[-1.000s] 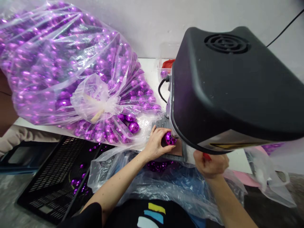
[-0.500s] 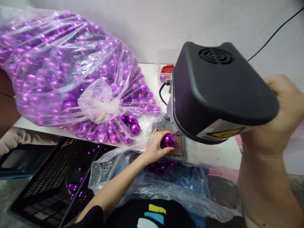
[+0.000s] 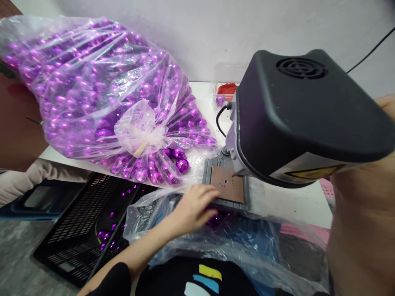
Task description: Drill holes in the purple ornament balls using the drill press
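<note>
My left hand (image 3: 195, 209) hovers at the front edge of the pressing base, above clear plastic, with its fingers apart. No ball shows in it. On the grey slotted base (image 3: 207, 174) lies a brown square plate (image 3: 222, 191) with a small hole near its middle. Over the base's right side hangs a black machine head (image 3: 308, 119) with a vent and a yellow warning label. My right hand (image 3: 367, 179) is at the far side of that head. The head covers its fingers, so its grip cannot be seen. Shiny purple balls (image 3: 215, 220) lie in the plastic below my left hand.
A big tied clear bag (image 3: 140, 131) of purple mirror balls fills the table's left. A clear box (image 3: 216, 88) with a red item stands behind. At lower left is a black crate (image 3: 70, 234) with loose purple balls. Another person's trouser leg (image 3: 27, 181) shows beyond it.
My left hand has drawn back from the brown plate toward me and opened. The purple ball it held there is out of sight. The whole view has shifted slightly.
</note>
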`<state>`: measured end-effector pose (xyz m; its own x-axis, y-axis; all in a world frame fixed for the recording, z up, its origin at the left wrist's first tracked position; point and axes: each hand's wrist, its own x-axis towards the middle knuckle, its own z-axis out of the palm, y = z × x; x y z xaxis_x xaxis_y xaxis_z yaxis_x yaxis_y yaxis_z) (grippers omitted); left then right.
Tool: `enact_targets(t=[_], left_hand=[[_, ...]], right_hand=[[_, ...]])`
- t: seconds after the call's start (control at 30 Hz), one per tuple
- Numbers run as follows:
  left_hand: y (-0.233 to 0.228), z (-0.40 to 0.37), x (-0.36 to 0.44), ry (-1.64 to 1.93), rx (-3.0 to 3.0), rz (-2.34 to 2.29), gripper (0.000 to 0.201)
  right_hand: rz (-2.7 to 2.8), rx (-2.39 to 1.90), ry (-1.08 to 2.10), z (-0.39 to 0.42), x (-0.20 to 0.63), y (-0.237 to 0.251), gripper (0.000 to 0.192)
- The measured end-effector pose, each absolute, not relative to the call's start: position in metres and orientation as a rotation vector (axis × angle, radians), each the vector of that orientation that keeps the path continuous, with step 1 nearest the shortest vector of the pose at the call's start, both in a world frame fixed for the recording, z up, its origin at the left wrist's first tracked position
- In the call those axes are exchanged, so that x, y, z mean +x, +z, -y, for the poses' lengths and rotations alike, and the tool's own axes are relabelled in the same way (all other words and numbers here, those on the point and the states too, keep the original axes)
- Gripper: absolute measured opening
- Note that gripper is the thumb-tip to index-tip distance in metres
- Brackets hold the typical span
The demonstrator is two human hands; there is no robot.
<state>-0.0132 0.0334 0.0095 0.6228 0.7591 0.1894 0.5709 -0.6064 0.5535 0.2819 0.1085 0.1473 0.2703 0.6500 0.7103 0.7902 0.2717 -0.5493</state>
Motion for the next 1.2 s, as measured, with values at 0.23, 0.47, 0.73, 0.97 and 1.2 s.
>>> enact_targets(t=[0.23,0.47,0.73,0.97,1.2], left_hand=[[-0.002,-0.116,-0.047,0.659,2.331,-1.897,0.027],[0.020,-0.094,-0.031,1.155,1.434,-1.301,0.045],[-0.002,-0.070,0.004,0.882,0.594,-0.713,0.048],[-0.011,-0.078,0.015,0.864,0.986,-1.021,0.058],[-0.020,-0.084,0.022,0.907,1.392,-0.989,0.043]], right_hand=[[1.433,-1.400,-0.160,-0.110,0.280,0.151,0.027],[1.478,-1.375,-0.121,-0.107,0.274,0.158,0.027],[1.466,-1.324,-0.091,-0.107,0.271,0.155,0.026],[1.416,-1.361,-0.040,-0.105,0.266,0.159,0.028],[1.395,-1.354,-0.036,-0.105,0.263,0.162,0.031]])
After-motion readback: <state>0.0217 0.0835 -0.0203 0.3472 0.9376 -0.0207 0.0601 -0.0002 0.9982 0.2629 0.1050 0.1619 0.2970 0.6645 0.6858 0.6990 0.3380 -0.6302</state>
